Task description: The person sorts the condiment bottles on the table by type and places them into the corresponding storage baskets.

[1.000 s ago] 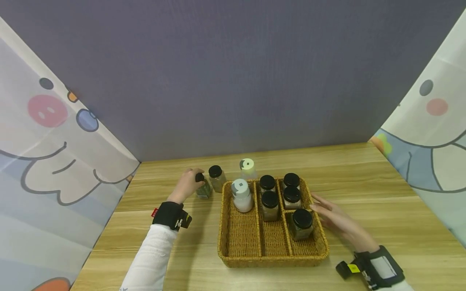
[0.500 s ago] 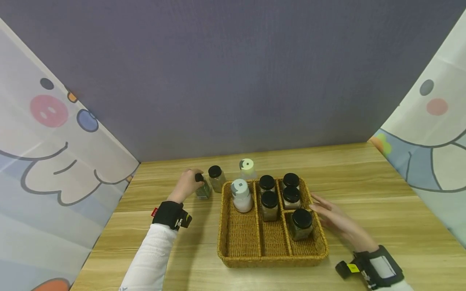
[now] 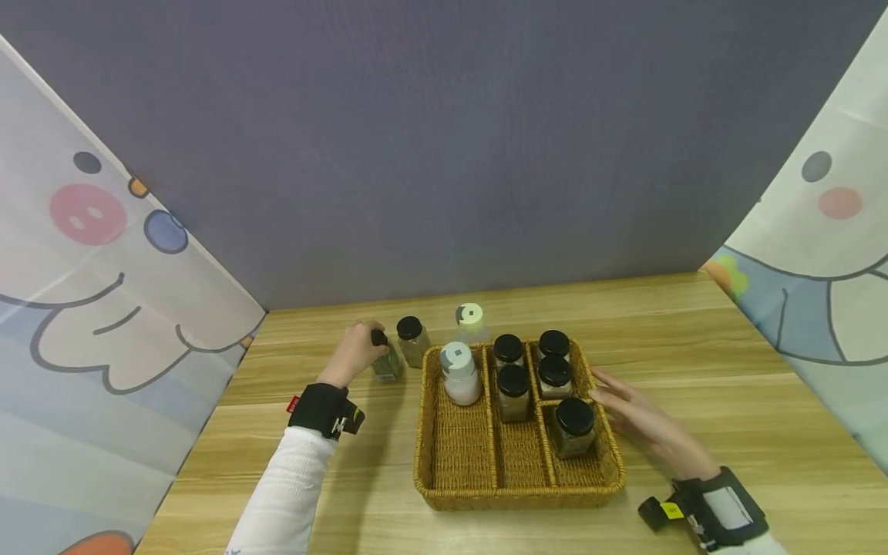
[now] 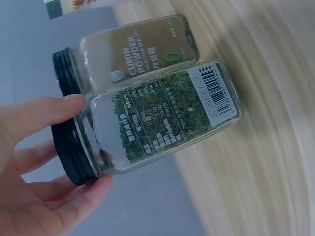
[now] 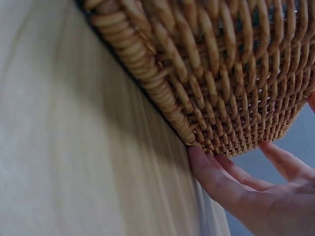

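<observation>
My left hand (image 3: 354,354) holds a square glass spice jar (image 4: 162,115) of dried green herb by its black lid (image 4: 74,152), thumb on one side and fingers on the other. The jar stands on the table beside a cumin powder jar (image 4: 140,51), left of the basket. My right hand (image 3: 652,428) touches the right side of the woven basket (image 3: 523,499), its fingers extended against the wicker wall (image 5: 231,83). Inside the basket's compartments stand a white-capped shaker (image 3: 462,378) and several black-lidded jars, including one at the front right (image 3: 575,428).
Behind the basket stands another bottle with a pale cap (image 3: 472,320). A grey wall panel (image 3: 472,154) rises at the back of the wooden table (image 3: 728,370). Cartoon-printed curtains (image 3: 159,308) hang at both sides.
</observation>
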`<state>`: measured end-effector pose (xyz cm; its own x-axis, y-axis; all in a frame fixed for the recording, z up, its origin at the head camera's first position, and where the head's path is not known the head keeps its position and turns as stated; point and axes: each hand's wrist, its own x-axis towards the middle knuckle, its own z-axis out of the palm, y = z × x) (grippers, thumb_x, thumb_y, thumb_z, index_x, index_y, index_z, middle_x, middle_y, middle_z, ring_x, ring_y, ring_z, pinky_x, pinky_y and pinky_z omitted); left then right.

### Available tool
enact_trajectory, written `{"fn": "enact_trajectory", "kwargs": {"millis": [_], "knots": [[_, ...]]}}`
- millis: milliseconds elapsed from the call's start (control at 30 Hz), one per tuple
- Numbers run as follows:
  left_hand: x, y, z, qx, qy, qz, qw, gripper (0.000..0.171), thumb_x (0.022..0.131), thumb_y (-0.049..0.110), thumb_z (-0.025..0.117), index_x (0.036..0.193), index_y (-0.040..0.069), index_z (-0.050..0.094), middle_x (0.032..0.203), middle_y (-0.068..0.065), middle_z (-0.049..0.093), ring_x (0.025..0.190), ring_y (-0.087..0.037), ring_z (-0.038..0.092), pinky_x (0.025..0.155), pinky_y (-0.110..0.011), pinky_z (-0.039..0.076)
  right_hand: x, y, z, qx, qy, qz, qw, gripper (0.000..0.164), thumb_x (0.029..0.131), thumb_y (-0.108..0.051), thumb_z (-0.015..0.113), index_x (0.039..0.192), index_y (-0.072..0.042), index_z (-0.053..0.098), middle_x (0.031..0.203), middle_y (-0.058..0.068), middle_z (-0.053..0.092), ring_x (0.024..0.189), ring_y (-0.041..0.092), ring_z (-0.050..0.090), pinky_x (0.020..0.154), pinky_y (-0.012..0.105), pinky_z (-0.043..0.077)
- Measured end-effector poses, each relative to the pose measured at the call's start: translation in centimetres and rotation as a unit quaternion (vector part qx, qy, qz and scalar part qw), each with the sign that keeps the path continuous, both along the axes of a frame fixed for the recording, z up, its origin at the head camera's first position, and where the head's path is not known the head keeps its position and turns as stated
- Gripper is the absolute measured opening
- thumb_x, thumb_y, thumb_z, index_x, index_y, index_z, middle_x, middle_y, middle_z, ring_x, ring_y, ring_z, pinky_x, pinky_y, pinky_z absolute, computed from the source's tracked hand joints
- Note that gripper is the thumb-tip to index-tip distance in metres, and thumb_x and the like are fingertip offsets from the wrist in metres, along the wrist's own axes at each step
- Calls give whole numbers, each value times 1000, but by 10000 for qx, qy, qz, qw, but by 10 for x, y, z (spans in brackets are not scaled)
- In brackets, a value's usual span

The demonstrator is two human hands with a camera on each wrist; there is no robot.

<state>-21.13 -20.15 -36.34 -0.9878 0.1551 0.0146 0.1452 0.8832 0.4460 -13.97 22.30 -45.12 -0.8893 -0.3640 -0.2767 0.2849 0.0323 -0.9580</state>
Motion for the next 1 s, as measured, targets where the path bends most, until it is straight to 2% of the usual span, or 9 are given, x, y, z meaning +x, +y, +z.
{"fn": "enact_trajectory", "kwargs": {"millis": [300, 500, 833, 933, 1000], "knots": [[1, 6, 9, -101, 186, -97, 9997, 41, 79, 8, 65, 115, -4, 53, 111, -26, 52, 97, -38, 53, 77, -42, 48, 0, 1, -1, -20, 27, 98, 9999, 73, 91, -27, 47, 141, -4, 0, 141, 29, -10, 126, 48, 2, 99, 59, 12], [5, 10, 19, -113, 320, -185, 9993, 40, 77, 6, 65, 114, -6, 53, 111, -26, 53, 96, -37, 53, 76, -42, 48, 0, 1, -3, -96, -16, 127, 9999, 74, 90, -29, 48, 141, -5, 0, 142, 29, -5, 126, 47, 5, 100, 57, 13], [14, 18, 40, -245, 355, -256, 9987, 40, 78, 7, 64, 116, -4, 53, 111, -25, 54, 86, -32, 56, 64, -34, 48, 1, 0, 0, -190, -70, 56, 9998, 74, 91, -27, 47, 142, -5, -2, 141, 31, 3, 127, 46, 7, 101, 56, 12], [16, 21, 44, -347, 384, -333, 9981, 40, 79, 8, 64, 116, -3, 54, 112, -24, 53, 82, -31, 56, 59, -32, 45, 1, 0, 0, -182, -56, 75, 9998, 74, 91, -28, 47, 142, -6, -2, 141, 31, 3, 126, 47, 7, 101, 57, 13], [17, 22, 45, -357, 454, -369, 9977, 40, 78, 9, 65, 115, -2, 54, 113, -24, 53, 84, -31, 55, 60, -32, 46, 1, 0, 0, -163, -52, 100, 9998, 75, 91, -28, 48, 142, -6, -2, 141, 31, 3, 126, 47, 7, 100, 57, 12]]}}
